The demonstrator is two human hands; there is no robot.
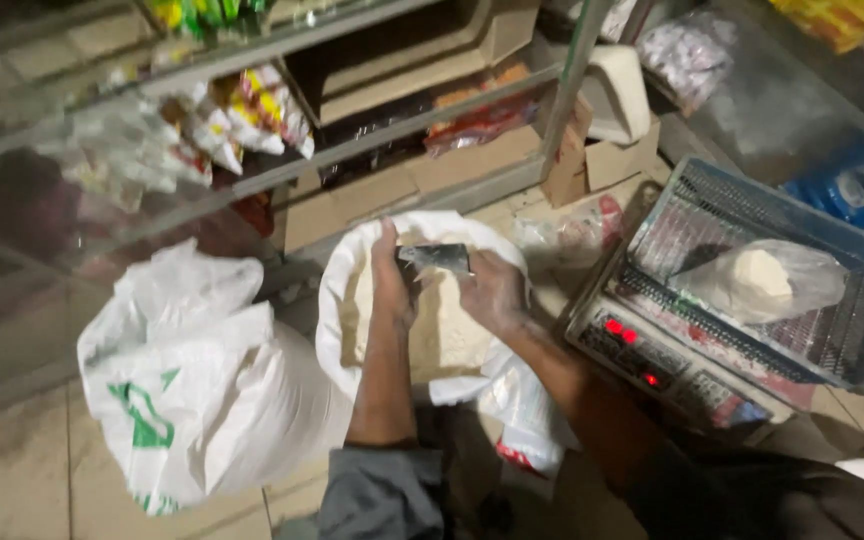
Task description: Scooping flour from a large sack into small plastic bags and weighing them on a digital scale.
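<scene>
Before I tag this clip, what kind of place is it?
Probably a small grocery shop. A glass display case holds packaged goods, an electronic scale with a basket carries a filled clear bag, and both hands, left hand and right hand, work over an open white sack of flour-like powder.

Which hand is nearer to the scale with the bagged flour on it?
Right. The right hand is over the open flour sack, on the side toward the scale; the left hand is farther from it.
</scene>
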